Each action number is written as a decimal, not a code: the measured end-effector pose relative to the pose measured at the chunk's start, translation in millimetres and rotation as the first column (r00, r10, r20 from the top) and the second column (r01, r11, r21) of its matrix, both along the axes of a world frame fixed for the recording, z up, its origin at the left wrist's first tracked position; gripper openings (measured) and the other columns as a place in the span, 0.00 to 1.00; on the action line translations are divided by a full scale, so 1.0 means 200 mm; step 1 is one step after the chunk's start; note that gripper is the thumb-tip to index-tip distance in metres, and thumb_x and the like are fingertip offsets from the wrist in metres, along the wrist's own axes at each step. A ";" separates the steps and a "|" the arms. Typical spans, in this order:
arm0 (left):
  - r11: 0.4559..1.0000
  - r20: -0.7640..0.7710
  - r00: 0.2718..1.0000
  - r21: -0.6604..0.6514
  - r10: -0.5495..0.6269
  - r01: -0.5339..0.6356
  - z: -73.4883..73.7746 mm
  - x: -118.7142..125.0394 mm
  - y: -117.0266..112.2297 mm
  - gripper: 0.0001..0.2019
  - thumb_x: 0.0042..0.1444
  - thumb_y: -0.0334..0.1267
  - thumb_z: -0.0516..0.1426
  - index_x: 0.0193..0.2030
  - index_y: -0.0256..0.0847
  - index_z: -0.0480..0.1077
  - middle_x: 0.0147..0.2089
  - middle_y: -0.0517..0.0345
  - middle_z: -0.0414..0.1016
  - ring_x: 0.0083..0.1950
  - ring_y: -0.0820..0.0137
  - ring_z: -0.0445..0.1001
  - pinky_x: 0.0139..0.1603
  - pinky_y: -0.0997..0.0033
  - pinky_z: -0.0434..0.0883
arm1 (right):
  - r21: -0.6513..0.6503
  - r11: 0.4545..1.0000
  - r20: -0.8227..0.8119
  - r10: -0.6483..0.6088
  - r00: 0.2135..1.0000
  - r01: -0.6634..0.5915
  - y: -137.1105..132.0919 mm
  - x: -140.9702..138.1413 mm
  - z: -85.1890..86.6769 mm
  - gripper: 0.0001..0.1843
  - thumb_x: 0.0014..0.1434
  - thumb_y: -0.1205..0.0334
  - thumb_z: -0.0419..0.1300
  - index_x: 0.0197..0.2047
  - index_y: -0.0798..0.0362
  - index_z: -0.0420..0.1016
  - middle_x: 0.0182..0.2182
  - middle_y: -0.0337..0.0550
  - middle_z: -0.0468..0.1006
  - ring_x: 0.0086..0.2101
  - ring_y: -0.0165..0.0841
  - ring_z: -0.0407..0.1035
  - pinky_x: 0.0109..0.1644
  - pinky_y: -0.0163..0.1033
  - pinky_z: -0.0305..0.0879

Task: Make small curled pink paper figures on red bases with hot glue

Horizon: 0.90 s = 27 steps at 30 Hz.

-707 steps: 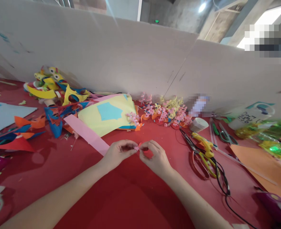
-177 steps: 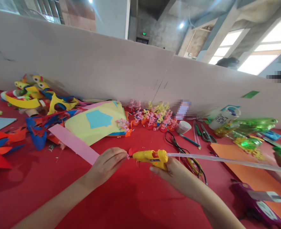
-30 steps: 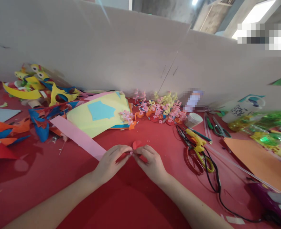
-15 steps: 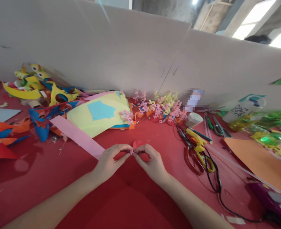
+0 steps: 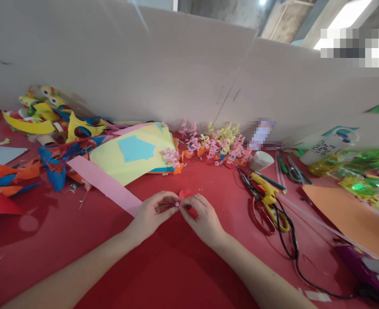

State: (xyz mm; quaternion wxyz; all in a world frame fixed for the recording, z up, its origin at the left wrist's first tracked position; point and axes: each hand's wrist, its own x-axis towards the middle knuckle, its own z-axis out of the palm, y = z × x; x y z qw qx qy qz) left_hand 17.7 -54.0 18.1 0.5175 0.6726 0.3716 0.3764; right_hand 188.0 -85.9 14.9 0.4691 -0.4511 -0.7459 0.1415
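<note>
My left hand (image 5: 155, 214) and my right hand (image 5: 204, 216) meet above the red table, thumbs and forefingers pinched together. Between their fingertips is a tiny pink piece (image 5: 177, 204), apparently curled paper, mostly covered by the fingers. Just behind the fingertips shows a red rounded paper piece (image 5: 185, 194); whether it is touched I cannot tell. A long pink paper strip (image 5: 107, 184) runs to the left hand's wrist side. Farther back stands a cluster of small pink and yellow curled-paper pieces (image 5: 213, 148) on orange and red bases.
Left of centre lie stacked coloured sheets (image 5: 128, 171) and blue-orange paper shapes (image 5: 56, 167). On the right are a yellow glue gun (image 5: 265, 189) with a black cable, scissors (image 5: 297, 174), a white tub (image 5: 261, 161) and an orange sheet (image 5: 347, 214). A pale partition (image 5: 128, 73) bounds the back.
My fingers have shifted slightly around the pink piece, and the right hand's fingers have closed a little more. Everything on the table stays in place.
</note>
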 end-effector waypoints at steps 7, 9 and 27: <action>0.998 0.058 0.998 -0.048 0.036 -0.033 0.01 0.00 0.02 0.04 0.52 0.35 0.59 0.36 0.40 0.72 0.42 0.55 0.77 0.46 0.68 0.74 0.50 0.65 0.70 | -0.096 0.995 -0.153 -0.045 0.987 0.031 -0.01 0.00 0.01 0.04 0.56 0.69 0.57 0.33 0.51 0.72 0.27 0.40 0.75 0.28 0.30 0.70 0.35 0.35 0.69; 0.998 0.057 0.998 -0.052 0.024 -0.021 0.01 0.00 0.02 0.04 0.52 0.35 0.59 0.36 0.41 0.72 0.43 0.55 0.77 0.46 0.68 0.74 0.51 0.65 0.70 | -0.102 0.994 -0.162 -0.061 0.985 0.044 -0.01 0.00 0.02 0.04 0.56 0.68 0.57 0.33 0.51 0.72 0.27 0.40 0.75 0.28 0.30 0.70 0.35 0.35 0.69; 0.998 -0.030 0.999 -0.059 -0.012 0.011 0.03 0.01 -0.01 0.07 0.50 0.34 0.59 0.37 0.40 0.74 0.40 0.54 0.78 0.43 0.66 0.76 0.46 0.63 0.74 | -0.107 0.993 -0.107 -0.057 0.993 0.046 -0.01 -0.01 0.01 0.05 0.47 0.71 0.55 0.26 0.51 0.68 0.23 0.39 0.73 0.25 0.30 0.68 0.31 0.34 0.68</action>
